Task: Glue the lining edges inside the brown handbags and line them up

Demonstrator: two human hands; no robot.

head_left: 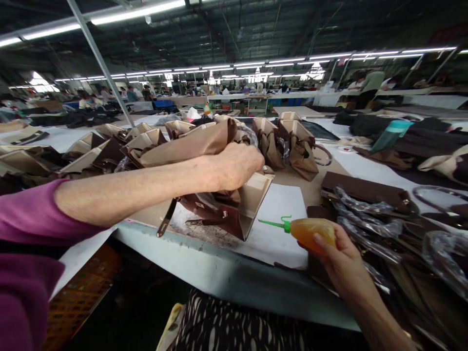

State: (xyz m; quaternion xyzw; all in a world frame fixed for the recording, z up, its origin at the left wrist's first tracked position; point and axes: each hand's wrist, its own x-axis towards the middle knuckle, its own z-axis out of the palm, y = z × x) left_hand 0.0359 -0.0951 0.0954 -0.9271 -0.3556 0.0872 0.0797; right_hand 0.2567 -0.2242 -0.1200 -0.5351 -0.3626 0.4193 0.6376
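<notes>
My left hand (pixel 241 165) reaches across the brown handbag (pixel 234 217) in front of me, its fingers curled down at the bag's upper edge. What those fingers hold, if anything, is hidden behind the hand. The bag is tilted on the table, its beige lining showing on the right and a strap with a metal end hanging over the table edge. In my right hand (pixel 336 248) is a soft squeeze bottle (pixel 310 233) of amber liquid, with a thin green nozzle pointing left. The nozzle tip is apart from the bag, over white paper (pixel 285 202).
Several brown bags stand open at the back, among them one bag (pixel 298 146). To the right lie bags with plastic-wrapped handles (pixel 365 214). A teal bottle (pixel 391 135) leans at the far right. An orange basket (pixel 80 297) is below the table edge (pixel 204 261). People work far off.
</notes>
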